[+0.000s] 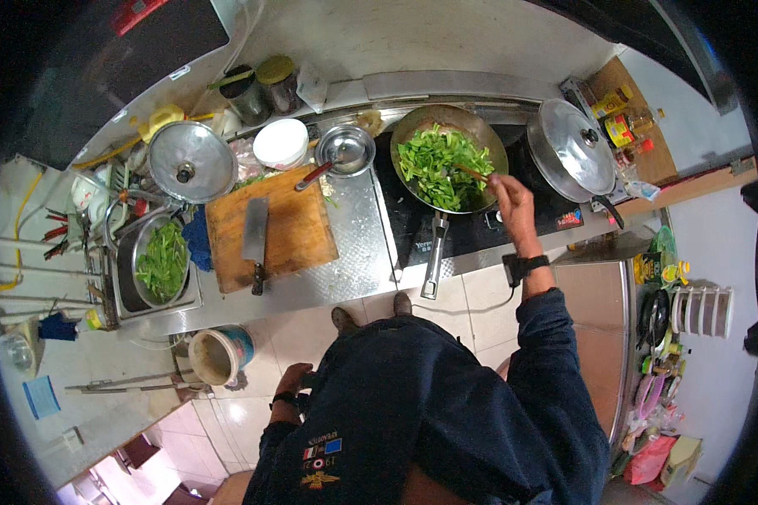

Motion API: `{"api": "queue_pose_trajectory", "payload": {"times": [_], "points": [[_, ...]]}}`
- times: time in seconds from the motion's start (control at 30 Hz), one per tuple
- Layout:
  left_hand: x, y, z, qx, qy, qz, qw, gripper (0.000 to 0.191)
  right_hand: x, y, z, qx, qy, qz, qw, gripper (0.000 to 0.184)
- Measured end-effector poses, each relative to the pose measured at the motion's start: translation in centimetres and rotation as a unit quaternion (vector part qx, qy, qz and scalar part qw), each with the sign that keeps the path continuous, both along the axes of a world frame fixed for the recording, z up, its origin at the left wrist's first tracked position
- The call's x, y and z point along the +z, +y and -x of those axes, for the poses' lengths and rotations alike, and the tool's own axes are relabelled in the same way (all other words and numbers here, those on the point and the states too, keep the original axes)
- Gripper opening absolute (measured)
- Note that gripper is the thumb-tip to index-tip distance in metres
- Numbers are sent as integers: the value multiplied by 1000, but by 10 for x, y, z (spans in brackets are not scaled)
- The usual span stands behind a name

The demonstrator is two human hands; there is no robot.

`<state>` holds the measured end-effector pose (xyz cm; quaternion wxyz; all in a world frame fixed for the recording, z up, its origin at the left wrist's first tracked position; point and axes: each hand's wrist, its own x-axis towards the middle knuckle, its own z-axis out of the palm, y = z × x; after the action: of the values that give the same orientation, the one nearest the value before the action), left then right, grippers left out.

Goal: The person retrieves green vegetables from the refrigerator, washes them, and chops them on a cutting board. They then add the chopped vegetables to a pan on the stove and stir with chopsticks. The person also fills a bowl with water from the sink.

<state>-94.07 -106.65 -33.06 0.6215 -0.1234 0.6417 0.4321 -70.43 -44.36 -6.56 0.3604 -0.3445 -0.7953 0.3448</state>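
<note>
My right hand (511, 194) grips wooden chopsticks (470, 172) over the wok (502, 148). Their tips reach into a heap of chopped leafy greens (439, 165). The wok sits on a black glass cooktop (410, 237), its metal handle (436, 255) jutting out over the front edge. Down beside my body hangs my left hand (295, 377), away from the counter; its fingers are partly hidden, and no held thing shows. Left of the cooktop, a cleaver (256, 230) rests on a wooden cutting board (294, 218).
A lidded pan (571, 148) stands right of the wok. A small saucepan (347, 142), a white bowl (280, 142) and a pot lid (192, 161) crowd the counter's back. More greens (163, 262) fill a metal basin in the sink. A bucket (215, 358) stands on the floor.
</note>
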Motion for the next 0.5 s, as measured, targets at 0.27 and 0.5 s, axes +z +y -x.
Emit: {"api": "queue_pose_trajectory", "payload": {"times": [0.27, 0.5], "points": [[23, -13, -9, -28, 56, 77, 995, 38, 4, -42, 79, 18, 49, 24, 998, 19], [11, -42, -26, -42, 39, 88, 994, 38, -6, -10, 71, -83, 23, -3, 996, 18]]}}
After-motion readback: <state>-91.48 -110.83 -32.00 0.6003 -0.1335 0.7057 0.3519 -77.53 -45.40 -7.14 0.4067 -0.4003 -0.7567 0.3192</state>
